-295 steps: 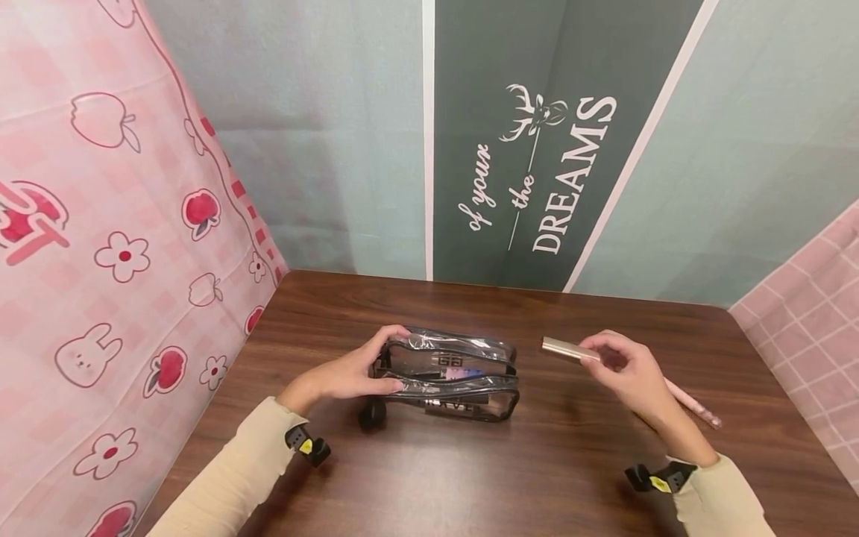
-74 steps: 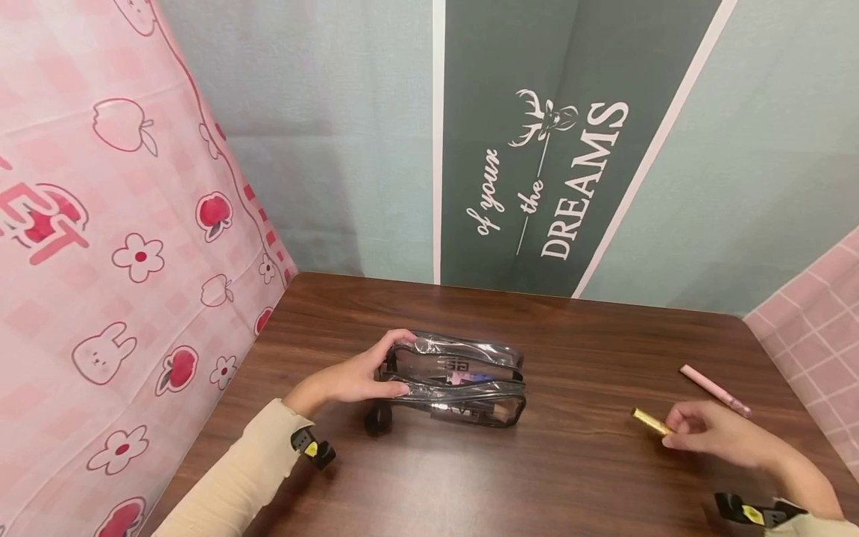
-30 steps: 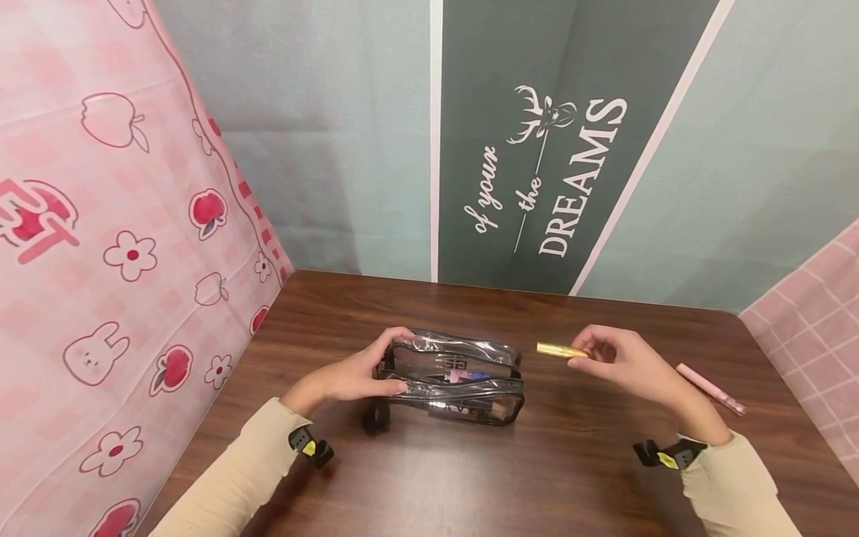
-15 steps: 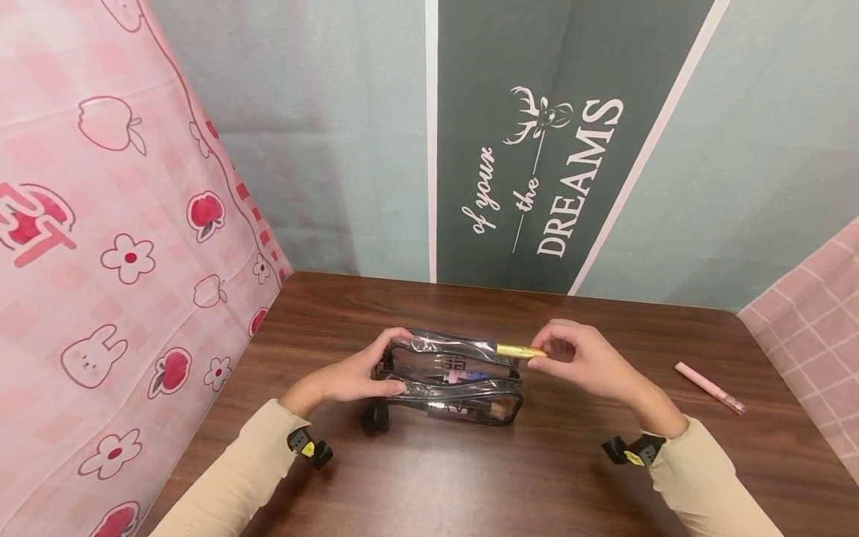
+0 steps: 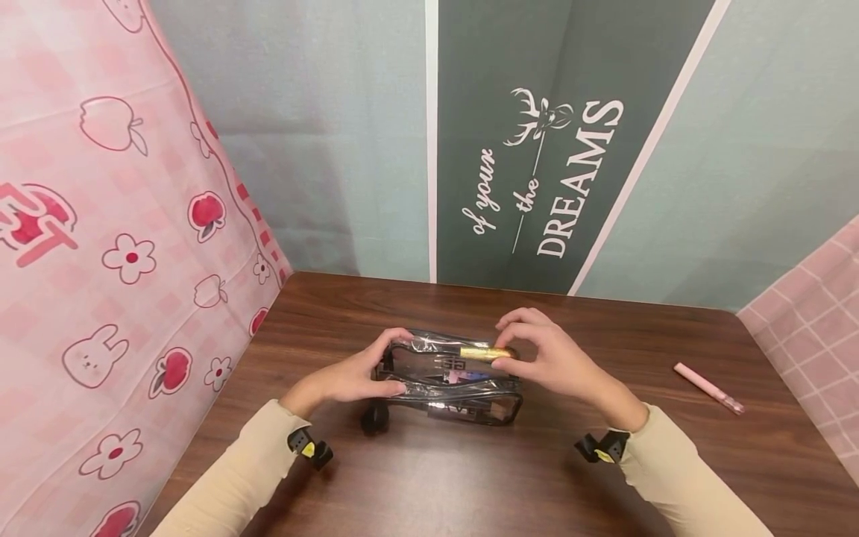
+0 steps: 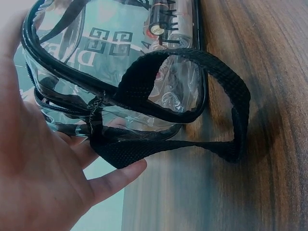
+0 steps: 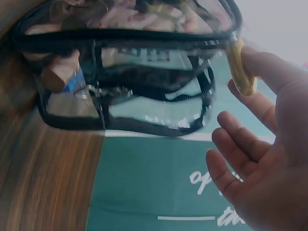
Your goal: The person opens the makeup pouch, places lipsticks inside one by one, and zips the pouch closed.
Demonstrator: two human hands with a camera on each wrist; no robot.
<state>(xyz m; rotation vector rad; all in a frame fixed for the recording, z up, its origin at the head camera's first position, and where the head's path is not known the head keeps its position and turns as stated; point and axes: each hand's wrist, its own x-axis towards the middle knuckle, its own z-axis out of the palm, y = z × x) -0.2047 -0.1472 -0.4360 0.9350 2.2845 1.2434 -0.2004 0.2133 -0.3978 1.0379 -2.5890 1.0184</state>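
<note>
A clear zip cosmetic bag with black trim stands unzipped on the table, makeup items inside. At its left end my left hand grips it, thumb on the near edge and fingers on the far one. A black strap loop hangs from that end in the left wrist view. My right hand pinches a shiny gold tube between thumb and index finger, over the right part of the bag's opening. In the right wrist view the gold tube is partly hidden by the thumb, and the other fingers are loosely bent.
To the right on the brown wooden table lies a pink pen-shaped item with a patterned end. A grey-green curtain hangs behind the table, and a pink printed cloth at the left.
Earlier my right hand held a champagne-coloured tube; later it carried the gold tube leftward from the table's right side to over the bag's opening. My left hand has kept its hold.
</note>
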